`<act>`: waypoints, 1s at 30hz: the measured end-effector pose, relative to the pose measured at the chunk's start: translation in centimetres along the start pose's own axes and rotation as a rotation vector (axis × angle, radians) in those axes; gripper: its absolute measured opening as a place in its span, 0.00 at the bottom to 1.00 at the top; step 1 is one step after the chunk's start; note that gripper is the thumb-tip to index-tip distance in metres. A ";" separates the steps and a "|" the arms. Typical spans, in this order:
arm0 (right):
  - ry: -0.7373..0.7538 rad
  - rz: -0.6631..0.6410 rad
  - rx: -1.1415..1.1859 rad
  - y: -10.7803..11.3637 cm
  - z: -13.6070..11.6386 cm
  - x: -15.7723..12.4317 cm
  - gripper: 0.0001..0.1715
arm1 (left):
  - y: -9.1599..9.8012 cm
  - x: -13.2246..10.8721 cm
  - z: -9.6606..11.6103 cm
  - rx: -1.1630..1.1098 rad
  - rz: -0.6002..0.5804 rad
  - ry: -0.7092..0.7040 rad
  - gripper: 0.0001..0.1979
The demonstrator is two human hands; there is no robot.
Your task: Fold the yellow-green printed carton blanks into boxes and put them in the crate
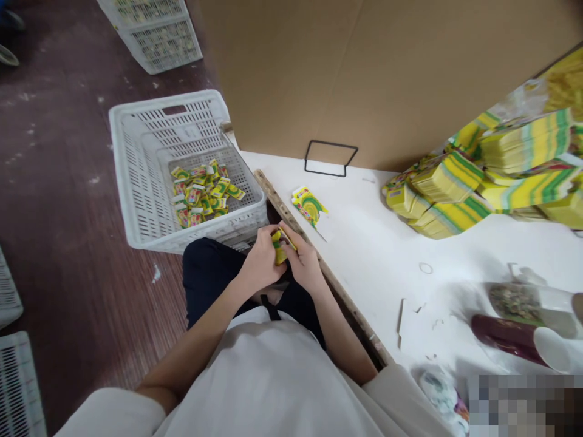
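Above my lap, my left hand (263, 260) and my right hand (304, 261) hold one small yellow-and-green carton (280, 254) between them. Fingers of both hands are closed around it and cover much of its surface. Close by on the white table lies a flat, unfolded carton (310, 206) with a yellow and green print. To the left of my hands stands a white plastic crate (132, 200). A heap of small yellow-green cartons (207, 194) rests on its bottom.
Stacks of flat yellow-green cartons (450, 188) lie on the white table (364, 261) at right, against a large cardboard sheet (364, 73). A black wire frame (331, 159), a maroon cup (507, 340) and a clear jar (519, 303) are there too. More crates (159, 45) stand on the floor.
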State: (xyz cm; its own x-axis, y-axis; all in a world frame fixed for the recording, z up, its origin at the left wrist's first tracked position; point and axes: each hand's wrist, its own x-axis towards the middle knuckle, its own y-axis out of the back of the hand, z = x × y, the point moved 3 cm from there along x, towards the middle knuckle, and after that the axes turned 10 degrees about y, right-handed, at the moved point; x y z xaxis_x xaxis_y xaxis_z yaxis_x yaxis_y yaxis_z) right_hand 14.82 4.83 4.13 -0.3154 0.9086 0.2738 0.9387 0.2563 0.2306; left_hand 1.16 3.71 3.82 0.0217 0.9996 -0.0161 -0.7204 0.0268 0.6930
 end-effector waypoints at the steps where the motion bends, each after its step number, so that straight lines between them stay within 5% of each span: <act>1: -0.014 0.061 -0.007 0.1 0.2 0.0 0.29 | 0.3 0.0 0.0 0.028 0.043 0.003 0.38; 4: 0.008 0.112 -0.058 0.5 0.8 0.0 0.31 | 1.2 0.1 -0.2 0.099 0.035 0.045 0.30; 10: 0.115 -0.250 -0.113 2.1 0.7 0.6 0.17 | 3.1 0.6 -1.0 0.114 -0.099 0.064 0.28; 13: 0.126 -0.354 -0.063 2.8 0.7 0.9 0.18 | 3.5 1.0 -0.9 0.127 -0.137 -0.003 0.28; 19: 0.160 -0.266 -0.120 1.6 0.6 0.6 0.33 | 3.4 1.1 -0.4 0.141 -0.105 0.002 0.30; 26: 0.141 -0.265 -0.103 1.7 1.1 0.7 0.16 | 3.2 0.9 -1.1 0.083 -0.142 0.039 0.29; 30: 0.214 -0.322 -0.053 2.3 0.6 0.9 0.17 | 3.4 1.1 -0.9 0.030 -0.164 0.004 0.29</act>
State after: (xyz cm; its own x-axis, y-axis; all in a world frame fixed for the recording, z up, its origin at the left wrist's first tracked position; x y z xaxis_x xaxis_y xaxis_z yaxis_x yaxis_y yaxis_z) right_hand 16.79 6.47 4.31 -0.6202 0.6936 0.3664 0.7799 0.4952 0.3828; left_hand -1.89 4.95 5.50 0.1341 0.9819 -0.1337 -0.6866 0.1894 0.7019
